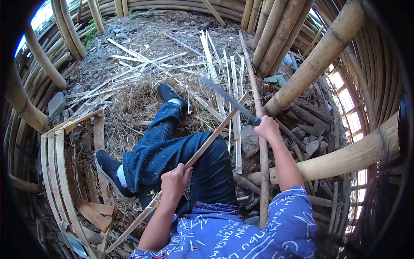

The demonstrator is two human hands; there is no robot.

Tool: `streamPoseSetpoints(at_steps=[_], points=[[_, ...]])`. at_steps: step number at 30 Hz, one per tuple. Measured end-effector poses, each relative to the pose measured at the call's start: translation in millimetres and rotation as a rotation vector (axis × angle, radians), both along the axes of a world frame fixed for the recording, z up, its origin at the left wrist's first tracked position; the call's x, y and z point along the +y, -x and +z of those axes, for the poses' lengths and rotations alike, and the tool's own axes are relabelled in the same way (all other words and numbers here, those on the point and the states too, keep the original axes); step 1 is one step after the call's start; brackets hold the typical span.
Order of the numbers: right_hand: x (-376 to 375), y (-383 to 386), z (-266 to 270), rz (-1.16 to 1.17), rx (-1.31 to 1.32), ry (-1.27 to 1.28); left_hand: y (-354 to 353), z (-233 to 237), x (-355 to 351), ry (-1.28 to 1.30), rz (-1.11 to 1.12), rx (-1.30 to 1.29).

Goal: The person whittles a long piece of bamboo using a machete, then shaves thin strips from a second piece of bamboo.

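Note:
My left hand (pixel 174 183) is closed around a long, flat bamboo strip (pixel 211 138). The strip slants across my thigh, from beside my left forearm up to its far end past my knee. In my right hand (pixel 266 128) is the dark handle of a long-bladed knife (pixel 224 96), its blade pointing up and to the left. That blade overlaps the strip near the strip's far end. My bent legs in blue jeans (pixel 181 151), flecked with pale shavings, lie under the strip.
A slatted wooden crate (pixel 55 164) with wood offcuts stands at the left. Split strips (pixel 211 56) and curled shavings cover the ground ahead. Close to my right arm lies a long pole (pixel 254 90); thick bamboo posts (pixel 319 56) slant at the right, above stones (pixel 312 148).

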State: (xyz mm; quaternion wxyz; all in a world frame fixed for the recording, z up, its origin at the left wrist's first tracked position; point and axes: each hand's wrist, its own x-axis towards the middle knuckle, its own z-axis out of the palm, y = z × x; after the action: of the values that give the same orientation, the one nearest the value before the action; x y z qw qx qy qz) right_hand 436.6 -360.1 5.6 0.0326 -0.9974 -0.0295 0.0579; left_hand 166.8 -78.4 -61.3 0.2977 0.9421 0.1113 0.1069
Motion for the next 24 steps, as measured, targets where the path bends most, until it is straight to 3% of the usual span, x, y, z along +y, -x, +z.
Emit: streamPoseSetpoints(at_steps=[6,10,14,18,21,24], points=[[3.6,-6.2,3.6,-0.048,-0.039,0.052,-0.2,-2.4,0.1,-0.002,0.006,-0.033],[18.7,15.2,-6.6,-0.015,-0.102,-0.067,0.0,-8.1,-3.2,0.006,0.021,-0.030],[39.7,59.8,-11.1,0.226,0.087,-0.064,-0.4,-6.4,-2.4,0.002,0.006,-0.042],[44.4,60.1,-6.9,0.350,0.065,0.092,3.9,-12.0,-1.3,0.009,0.003,-0.052],[38.8,33.1,13.8,0.166,0.038,0.038,7.6,-12.8,-2.1,0.021,0.013,-0.076],[9.6,-9.4,-0.4,-0.065,-0.044,-0.065,5.3,-4.1,-1.5,0.002,0.007,-0.061]])
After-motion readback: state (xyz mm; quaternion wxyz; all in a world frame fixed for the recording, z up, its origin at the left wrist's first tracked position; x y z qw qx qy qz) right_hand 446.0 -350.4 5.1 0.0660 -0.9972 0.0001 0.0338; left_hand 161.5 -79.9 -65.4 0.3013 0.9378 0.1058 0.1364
